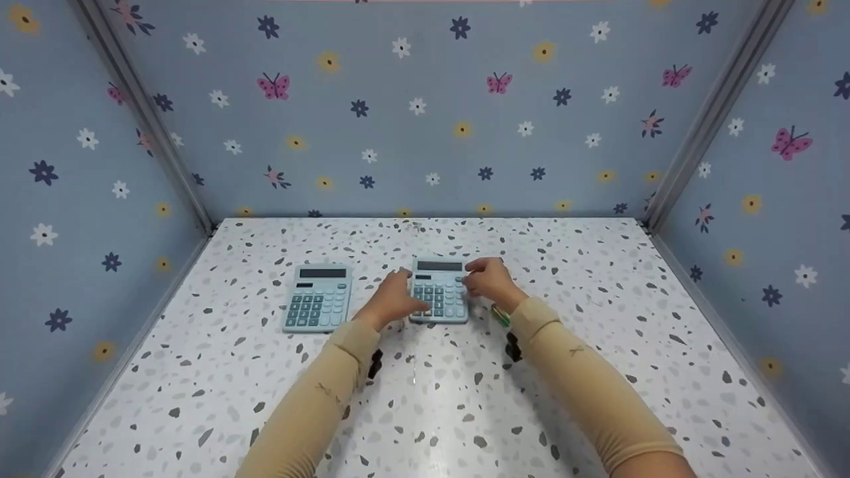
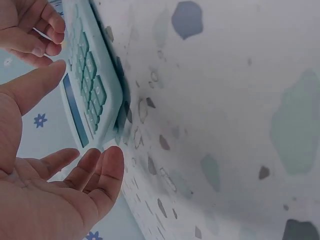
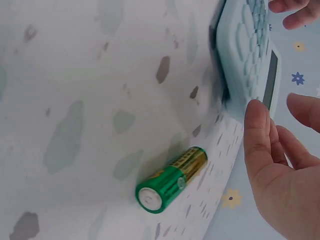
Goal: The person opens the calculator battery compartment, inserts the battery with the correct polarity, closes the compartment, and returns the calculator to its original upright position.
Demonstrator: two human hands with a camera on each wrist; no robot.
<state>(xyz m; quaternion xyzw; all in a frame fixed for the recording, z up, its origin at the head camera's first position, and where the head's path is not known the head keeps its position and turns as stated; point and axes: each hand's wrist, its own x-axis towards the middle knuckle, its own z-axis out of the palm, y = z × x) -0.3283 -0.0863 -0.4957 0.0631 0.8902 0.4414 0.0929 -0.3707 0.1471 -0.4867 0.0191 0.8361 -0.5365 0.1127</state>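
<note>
Two light blue calculators lie on the speckled table: one [image 1: 317, 299] at the left, the other [image 1: 439, 292] between the hands. The left hand [image 1: 390, 300] is at the near calculator's left edge, thumb over its lower keys, fingers loosely bent. At its right edge is the right hand [image 1: 490, 281], fingers slightly curved. In the left wrist view the left hand [image 2: 65, 190] is beside the calculator [image 2: 90, 75], palm facing it. The right wrist view has the right hand [image 3: 285, 165] beside the calculator [image 3: 245, 55], holding nothing.
A green and gold battery [image 3: 172, 179] lies on the table near the right wrist, also visible in the head view as a small green cylinder [image 1: 501, 316]. Flower-patterned panels [image 1: 425, 119] stand behind and at both sides of the table [image 1: 425, 411].
</note>
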